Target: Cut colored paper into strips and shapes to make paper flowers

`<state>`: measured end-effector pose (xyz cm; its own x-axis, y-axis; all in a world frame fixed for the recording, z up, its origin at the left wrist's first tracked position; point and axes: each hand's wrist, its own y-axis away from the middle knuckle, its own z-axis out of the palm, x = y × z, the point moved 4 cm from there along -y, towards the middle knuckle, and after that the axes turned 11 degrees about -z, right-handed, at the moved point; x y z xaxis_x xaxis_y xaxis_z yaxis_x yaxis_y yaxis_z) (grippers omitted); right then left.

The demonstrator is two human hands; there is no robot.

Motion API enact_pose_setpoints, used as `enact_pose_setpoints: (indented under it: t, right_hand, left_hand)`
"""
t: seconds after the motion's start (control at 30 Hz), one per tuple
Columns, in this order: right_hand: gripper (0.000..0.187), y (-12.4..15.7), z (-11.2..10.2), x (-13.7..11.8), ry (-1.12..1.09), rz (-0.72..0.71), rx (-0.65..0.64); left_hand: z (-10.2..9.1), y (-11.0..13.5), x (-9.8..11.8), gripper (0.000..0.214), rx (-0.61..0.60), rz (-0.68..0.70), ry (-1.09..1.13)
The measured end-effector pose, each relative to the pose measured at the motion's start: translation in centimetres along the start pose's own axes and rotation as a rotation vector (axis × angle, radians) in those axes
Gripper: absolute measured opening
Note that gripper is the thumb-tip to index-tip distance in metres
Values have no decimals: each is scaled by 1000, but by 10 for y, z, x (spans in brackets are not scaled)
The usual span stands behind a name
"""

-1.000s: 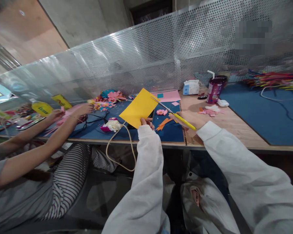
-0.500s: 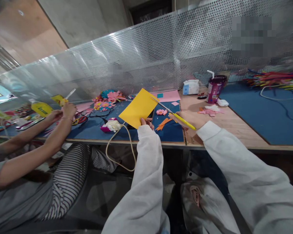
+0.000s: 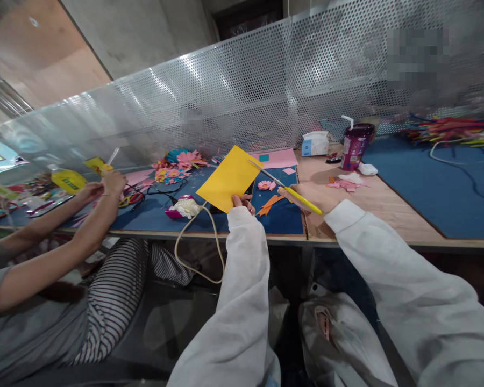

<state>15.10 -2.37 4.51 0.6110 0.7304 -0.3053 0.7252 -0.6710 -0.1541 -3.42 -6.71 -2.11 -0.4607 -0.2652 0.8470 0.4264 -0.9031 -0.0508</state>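
Observation:
A yellow sheet of paper is held up tilted above the table by my left hand, its fingers closed on the lower right edge. My right hand grips yellow-handled scissors, which appear edge-on. Their slim metal blade lies across the sheet's right corner; whether the blades are parted I cannot tell. Just below the blade, a pink paper flower rests on the blue mat. Orange paper strips lie between my hands. A dark flat object behind the sheet is mostly hidden.
At left, a co-worker's hands hold a yellow piece and a clear stick. Paper flowers lie behind a white-and-magenta item and a looping cable. A purple cup, tissue pack and pink scraps stand right, before a perforated metal divider.
My hands, the yellow paper and the scissors stay almost still. The clear stick in the co-worker's hand has shifted slightly left.

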Motion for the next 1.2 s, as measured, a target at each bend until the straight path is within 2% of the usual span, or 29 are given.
enact_pose_setpoints:
  t: [0.33, 0.83, 1.07, 1.2]
  right_hand:
    - [57, -3, 4, 5, 49, 3, 1]
    - [52, 5, -3, -6, 62, 9, 13]
    - [50, 1, 6, 3, 18, -3, 68]
    - [52, -1, 9, 6, -5, -29, 107]
  left_hand:
    - [4, 3, 0, 52, 22, -16, 64]
    - [4, 4, 1, 50, 40, -22, 79]
    - [0, -2, -1, 52, 32, -21, 65]
    - [-3, -11, -3, 56, 77, -113, 30]
